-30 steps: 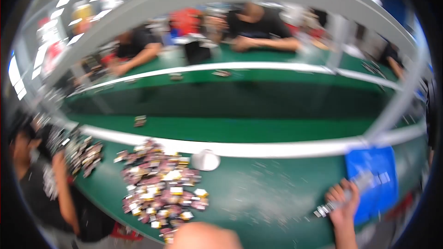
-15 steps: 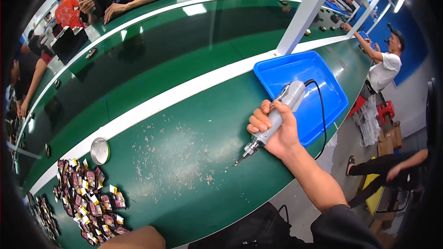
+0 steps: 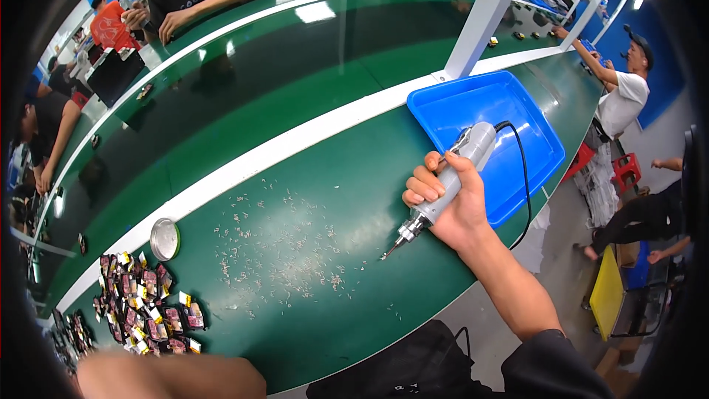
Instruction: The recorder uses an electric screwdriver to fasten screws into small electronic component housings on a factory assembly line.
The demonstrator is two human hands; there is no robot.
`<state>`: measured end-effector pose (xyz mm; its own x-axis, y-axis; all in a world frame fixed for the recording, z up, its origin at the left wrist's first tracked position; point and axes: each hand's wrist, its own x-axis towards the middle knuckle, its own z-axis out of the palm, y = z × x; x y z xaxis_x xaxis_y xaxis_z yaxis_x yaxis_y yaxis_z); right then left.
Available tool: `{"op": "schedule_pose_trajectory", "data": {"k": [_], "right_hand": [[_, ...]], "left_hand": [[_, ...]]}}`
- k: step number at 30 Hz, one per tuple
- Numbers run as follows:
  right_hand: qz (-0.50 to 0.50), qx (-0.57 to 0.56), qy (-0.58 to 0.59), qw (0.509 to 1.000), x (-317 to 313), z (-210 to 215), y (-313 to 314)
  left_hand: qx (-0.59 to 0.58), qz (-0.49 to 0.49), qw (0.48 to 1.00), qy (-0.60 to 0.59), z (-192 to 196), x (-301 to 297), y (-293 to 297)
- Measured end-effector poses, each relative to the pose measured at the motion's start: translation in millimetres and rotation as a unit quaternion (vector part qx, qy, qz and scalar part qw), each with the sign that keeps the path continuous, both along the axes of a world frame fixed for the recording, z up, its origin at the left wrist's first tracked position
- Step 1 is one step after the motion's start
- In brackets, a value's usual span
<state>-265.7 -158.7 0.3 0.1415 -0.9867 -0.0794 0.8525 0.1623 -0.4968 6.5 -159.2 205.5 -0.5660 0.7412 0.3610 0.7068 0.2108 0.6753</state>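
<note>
Right hand point(image 3: 456, 210) wrapped around a grey power screwdriver point(image 3: 478, 144), its tip pointing down-left above the green table point(image 3: 362, 177). Left hand point(image 3: 111, 375), blurred at the lower edge, apparently near a pile of small parts point(image 3: 144, 307); its grip cannot be told. Between: scattered metal bits point(image 3: 288, 270). Behind the screwdriver: a blue tray point(image 3: 533, 144).

We hold a grey, cylindrical electric screwdriver point(image 3: 442, 204) aslant, its thin metal bit point(image 3: 393, 250) pointing down-left, a black cord point(image 3: 526, 185) curving from its upper end. Our heap of small black-and-pink parts point(image 3: 148, 309) with white-and-yellow tabs lies jumbled, well to its left.
</note>
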Motion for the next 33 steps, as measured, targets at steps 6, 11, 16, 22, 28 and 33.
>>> {"op": "schedule_pose_trajectory", "data": {"k": [6,11,16,22,28,33], "right_hand": [[-0.062,0.045,-0.167,0.983,16,8,10],[-0.121,0.004,-0.273,0.954,30,40,31],[-0.188,0.002,-0.238,0.953,42,59,44],[-0.234,-0.027,-0.216,0.947,37,58,50],[-0.252,-0.033,-0.207,0.945,31,57,52],[-0.270,-0.046,-0.188,0.943,31,56,50]], "left_hand": [[0.170,0.645,0.739,-0.096,-62,-13,-55],[0.119,0.687,0.691,-0.191,-80,-49,-51],[0.123,0.581,0.745,-0.303,-91,-47,-51],[0.177,0.479,0.784,-0.353,-106,-48,-53],[0.201,0.416,0.809,-0.363,-118,-54,-59],[0.217,0.400,0.808,-0.373,-124,-55,-61]]}}
